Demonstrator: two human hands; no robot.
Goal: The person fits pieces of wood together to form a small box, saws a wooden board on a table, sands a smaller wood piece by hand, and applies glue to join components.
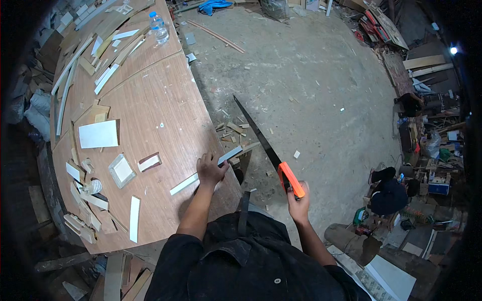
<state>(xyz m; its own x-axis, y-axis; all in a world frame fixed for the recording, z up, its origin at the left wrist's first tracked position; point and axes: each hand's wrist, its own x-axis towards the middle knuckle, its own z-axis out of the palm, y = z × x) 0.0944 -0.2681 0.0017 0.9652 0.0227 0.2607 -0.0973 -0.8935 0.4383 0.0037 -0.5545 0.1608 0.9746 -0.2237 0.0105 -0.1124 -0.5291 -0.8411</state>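
Note:
My right hand (297, 196) is closed around the orange handle of a handsaw (260, 136). The dark blade points up and to the left, over the floor and apart from the table. At the table's right edge my left hand (211, 169) grips a narrow strip with a white face (184, 184), pressing it against the tabletop. One end of this strip lies on the table and the other juts past the edge. The fingers cover its middle, and part of the thumb shows at the edge side.
The wooden table (173, 105) carries white-faced offcuts (134, 218), a white panel (99, 134), a roll of clear tape (93, 186) and a water bottle (159, 31). Wood scraps (234, 129) litter the concrete floor. Another person (389, 195) is at the right among clutter.

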